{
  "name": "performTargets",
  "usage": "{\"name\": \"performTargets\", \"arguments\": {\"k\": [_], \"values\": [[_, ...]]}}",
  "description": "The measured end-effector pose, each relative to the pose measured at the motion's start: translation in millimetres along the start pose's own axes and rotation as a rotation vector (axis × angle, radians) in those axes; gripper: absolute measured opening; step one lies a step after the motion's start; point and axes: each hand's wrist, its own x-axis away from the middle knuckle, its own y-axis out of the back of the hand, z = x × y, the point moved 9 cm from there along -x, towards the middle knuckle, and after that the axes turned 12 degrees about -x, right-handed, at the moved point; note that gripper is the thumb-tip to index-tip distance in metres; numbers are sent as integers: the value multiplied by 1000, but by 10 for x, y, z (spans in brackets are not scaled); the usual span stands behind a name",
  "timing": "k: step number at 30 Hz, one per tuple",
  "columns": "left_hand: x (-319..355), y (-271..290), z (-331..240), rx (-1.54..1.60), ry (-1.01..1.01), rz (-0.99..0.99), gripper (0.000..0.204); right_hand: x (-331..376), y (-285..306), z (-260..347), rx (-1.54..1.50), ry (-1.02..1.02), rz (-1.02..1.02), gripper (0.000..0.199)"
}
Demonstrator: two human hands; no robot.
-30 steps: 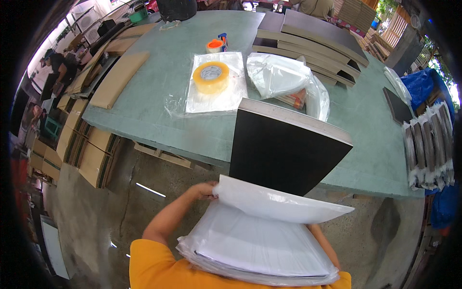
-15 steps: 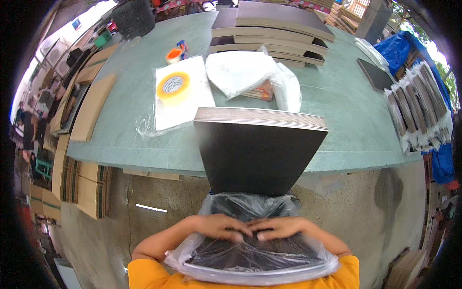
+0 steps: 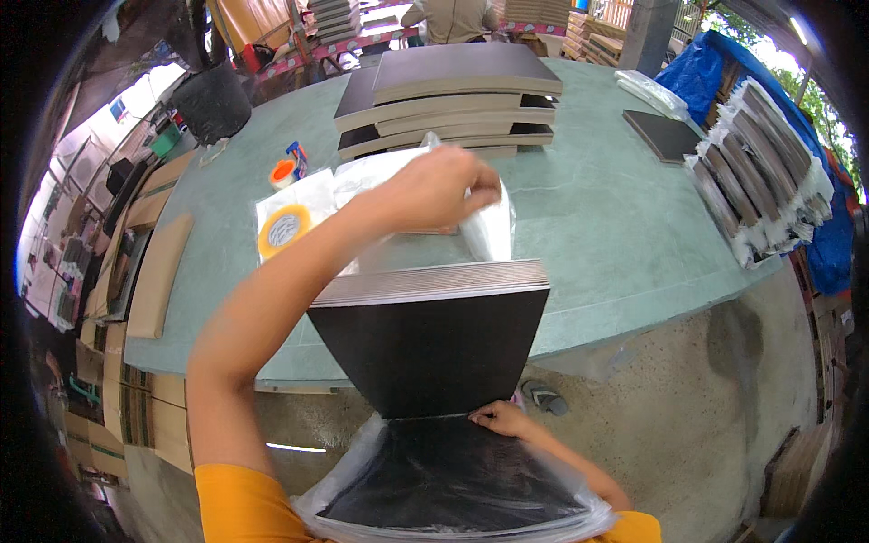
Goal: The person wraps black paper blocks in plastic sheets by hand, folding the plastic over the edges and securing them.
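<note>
My left fingers (image 3: 453, 185) pinch a thin bag (image 3: 484, 226) above the surface (image 3: 615, 226); it seems light, soft and slippery. My right fingers (image 3: 493, 418) press, half closed, the stiff black boards (image 3: 430, 335), probably heavy, best held at their edges.

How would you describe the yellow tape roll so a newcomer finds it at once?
On the green table, look left of the left hand. The yellow tape roll lies flat on a clear plastic sheet; it is larger than the small orange dispenser behind it.
</note>
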Motion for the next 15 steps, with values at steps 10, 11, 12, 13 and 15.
{"name": "performTargets", "arguments": {"k": [10, 11, 12, 13, 15], "values": [[-469, -1456, 968, -815, -13, 335, 14, 13, -11, -83, 8, 56, -52, 26], [-473, -1473, 1009, -833, 5, 332, 15, 9, -11, -74, 22, 54, -43, 26], [-508, -1412, 1011, -801, 25, 243, 16, 8, 0, -46, 36, 50, -35, 26], [-533, -1341, 1023, -769, 47, 155, 16, 11, 13, -20, 45, 35, -32, 26], [-567, -1062, 1066, -608, 139, -102, 16, 19, 45, 35, 63, 4, -27, 26]]}}
